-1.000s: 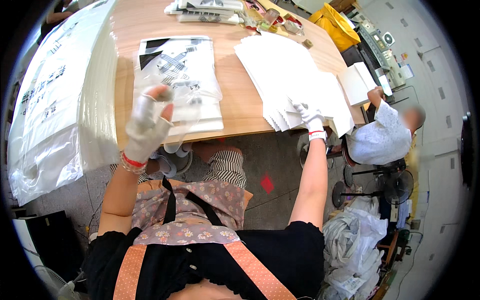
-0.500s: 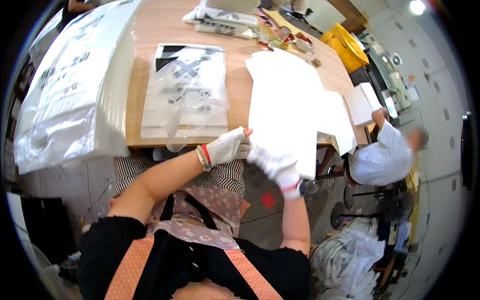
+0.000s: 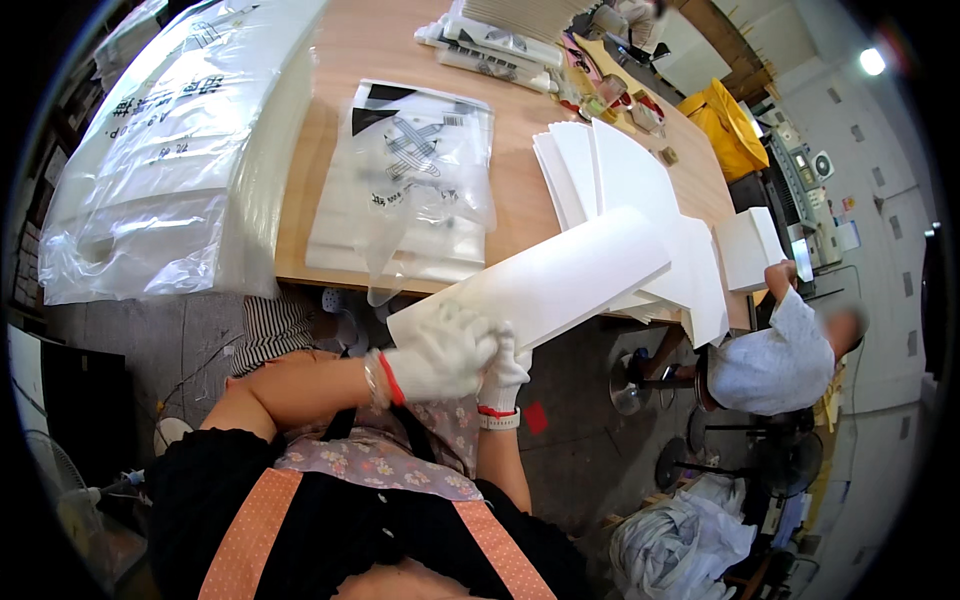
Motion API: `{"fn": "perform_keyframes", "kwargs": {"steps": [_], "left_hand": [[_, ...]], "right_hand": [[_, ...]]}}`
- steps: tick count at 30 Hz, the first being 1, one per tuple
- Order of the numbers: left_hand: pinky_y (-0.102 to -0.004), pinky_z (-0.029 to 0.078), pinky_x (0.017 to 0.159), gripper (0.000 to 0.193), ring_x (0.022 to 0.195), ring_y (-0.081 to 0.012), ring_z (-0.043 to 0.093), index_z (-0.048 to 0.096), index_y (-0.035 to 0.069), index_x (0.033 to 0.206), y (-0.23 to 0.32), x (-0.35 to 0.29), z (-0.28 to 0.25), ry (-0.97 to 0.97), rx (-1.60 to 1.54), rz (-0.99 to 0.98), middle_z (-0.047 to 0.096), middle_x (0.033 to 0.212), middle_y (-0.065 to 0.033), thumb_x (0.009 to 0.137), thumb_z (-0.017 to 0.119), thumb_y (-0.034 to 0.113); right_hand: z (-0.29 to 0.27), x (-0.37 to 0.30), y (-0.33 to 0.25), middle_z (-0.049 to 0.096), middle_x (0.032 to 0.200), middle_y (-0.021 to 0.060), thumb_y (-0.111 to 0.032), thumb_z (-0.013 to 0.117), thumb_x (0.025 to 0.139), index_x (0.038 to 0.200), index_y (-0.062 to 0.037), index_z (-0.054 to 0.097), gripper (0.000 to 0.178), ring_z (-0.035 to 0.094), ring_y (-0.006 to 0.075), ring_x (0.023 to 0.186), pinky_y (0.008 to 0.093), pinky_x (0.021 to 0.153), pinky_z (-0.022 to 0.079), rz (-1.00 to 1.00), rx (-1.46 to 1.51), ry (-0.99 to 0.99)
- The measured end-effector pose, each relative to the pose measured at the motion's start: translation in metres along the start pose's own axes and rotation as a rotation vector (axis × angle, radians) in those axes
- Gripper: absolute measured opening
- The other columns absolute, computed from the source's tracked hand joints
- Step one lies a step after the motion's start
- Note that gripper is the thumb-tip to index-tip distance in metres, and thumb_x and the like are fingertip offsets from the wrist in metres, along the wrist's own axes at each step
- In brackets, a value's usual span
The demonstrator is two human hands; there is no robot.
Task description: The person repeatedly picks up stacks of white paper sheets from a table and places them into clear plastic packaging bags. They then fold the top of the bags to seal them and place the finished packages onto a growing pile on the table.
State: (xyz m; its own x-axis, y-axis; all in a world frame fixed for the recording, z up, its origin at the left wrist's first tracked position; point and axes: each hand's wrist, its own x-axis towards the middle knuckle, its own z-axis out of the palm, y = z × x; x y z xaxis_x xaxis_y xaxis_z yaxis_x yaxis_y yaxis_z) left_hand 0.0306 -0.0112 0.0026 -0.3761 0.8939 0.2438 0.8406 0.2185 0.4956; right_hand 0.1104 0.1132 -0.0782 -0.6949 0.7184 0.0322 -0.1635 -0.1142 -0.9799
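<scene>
A long white paper sheet, possibly a thin stack, slants from the paper pile down past the table's front edge. My left hand, in a white glove and slightly blurred, is closed at its near end. Just beside it, my right hand, gloved too, grips the near right corner from below. Fanned white sheets lie under and behind the sheet, on the table's right side. To the left is a flat, clear plastic bag with black print, lying on others like it.
A tall stack of plastic bags covers the table's left end. At the back are wrapped packs and small jars. A seated co-worker handles a white block of paper on the right. A yellow bag stands behind.
The sheet's near end has swung left and off the fanned pile. My left hand has moved down onto it, my right hand left and down. The view has shifted slightly.
</scene>
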Motion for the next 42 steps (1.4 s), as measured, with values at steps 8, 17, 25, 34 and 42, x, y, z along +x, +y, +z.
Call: {"fn": "perform_keyframes", "kwargs": {"steps": [8, 17, 25, 34, 42], "left_hand": [[-0.0238, 0.048, 0.06, 0.034, 0.071, -0.0132, 0.058, 0.054, 0.002, 0.12, -0.118, 0.047, -0.075, -0.232, -0.248, -0.194, 0.064, 0.104, -0.0078, 0.091, 0.051, 0.019], [-0.021, 0.046, 0.06, 0.038, 0.074, -0.0048, 0.054, 0.053, 0.001, 0.122, -0.152, 0.102, -0.074, 0.056, -1.372, -0.235, 0.063, 0.104, -0.0027, 0.09, 0.057, 0.02], [-0.0305, 0.051, 0.077, 0.048, 0.09, -0.0249, 0.064, 0.049, 0.002, 0.123, 0.014, 0.064, -0.034, -0.209, -0.463, -0.086, 0.063, 0.095, -0.0169, 0.079, 0.065, 0.014], [-0.0338, 0.05, 0.062, 0.035, 0.067, -0.0223, 0.058, 0.051, 0.004, 0.115, -0.134, 0.021, 0.058, 0.397, 0.252, 0.403, 0.059, 0.075, -0.0085, 0.082, 0.058, 0.011], [-0.0279, 0.045, 0.074, 0.02, 0.083, -0.02, 0.054, 0.048, 0.0, 0.108, -0.208, -0.079, 0.02, 0.588, -0.652, -0.773, 0.053, 0.096, -0.0133, 0.091, 0.046, 0.01]], "right_hand": [[-0.044, -0.007, -0.053, 0.059, 0.11, 0.0124, -0.032, 0.065, 0.086, 0.119, 0.006, 0.048, 0.053, 0.058, 0.0183, 0.094, 0.0326, 0.084, 0.047, -0.226, -0.249, 0.005], [-0.054, -0.036, -0.071, 0.063, 0.086, 0.0153, -0.011, 0.059, 0.078, 0.089, -0.0107, 0.067, 0.013, 0.062, 0.0335, 0.075, 0.0399, 0.065, 0.05, -0.323, -1.272, -0.413], [-0.061, 0.053, 0.003, 0.059, 0.101, 0.0173, -0.021, 0.057, 0.081, 0.106, -0.006, 0.054, 0.029, 0.059, 0.0367, 0.089, 0.0421, 0.077, 0.049, -0.123, -1.213, -0.534], [-0.004, 0.143, 0.082, 0.06, 0.101, 0.0223, -0.033, 0.049, 0.089, 0.126, -0.0117, 0.043, 0.043, 0.06, 0.0393, 0.089, 0.045, 0.079, 0.047, -0.274, -1.265, 0.129], [0.008, 0.1, 0.028, 0.058, 0.113, 0.0252, -0.02, 0.044, 0.091, 0.136, -0.0049, 0.036, 0.048, 0.059, 0.0402, 0.091, 0.0436, 0.076, 0.047, 0.039, -1.17, -0.308]]}}
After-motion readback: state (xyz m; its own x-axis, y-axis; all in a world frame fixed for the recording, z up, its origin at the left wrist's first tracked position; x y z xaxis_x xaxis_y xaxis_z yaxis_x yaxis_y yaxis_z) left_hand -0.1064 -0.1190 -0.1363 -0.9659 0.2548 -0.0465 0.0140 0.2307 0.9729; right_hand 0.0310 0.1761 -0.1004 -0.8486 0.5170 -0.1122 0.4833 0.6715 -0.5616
